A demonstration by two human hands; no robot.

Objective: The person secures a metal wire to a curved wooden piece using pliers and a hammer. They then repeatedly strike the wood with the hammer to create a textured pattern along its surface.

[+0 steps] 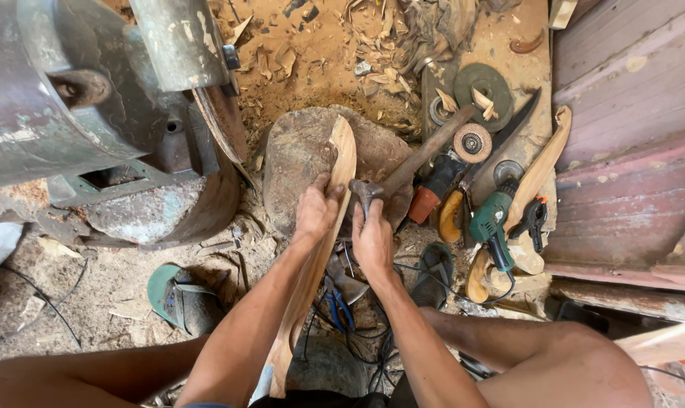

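Two bare hands working right over a big round stone block [297, 162] sitting in sawdusty dirt, so I'll use that stone as the reference point for everything.

Biggest thing around is the grey metal machine [78, 106], well off to the left of the stone, with a curved rusty guard nearly touching the stone's left edge. To the right of the stone there's a wall of reddish wooden planks [629, 136].

Next in size is the long curved wooden piece [335, 219], pale and freshly shaped. Its top end lies on the stone's upper middle and it runs down off the near edge, tilted, toward the person's lap. The left hand [316, 211] holds it at the stone's near edge, fingers curled tight around the wood, thumb side up.

The right hand [373, 238] is just beside it, at the stone's lower right, fingers wrapped closed around a hammer [410, 170] near its head; the handle angles up and right across the stone's edge.

Just right of the stone: a green power drill [493, 219], a couple of curved wooden blanks [539, 170], a dark saw blade, and grinding discs [482, 83]. Below-left of the stone lies a green sandal [178, 298].
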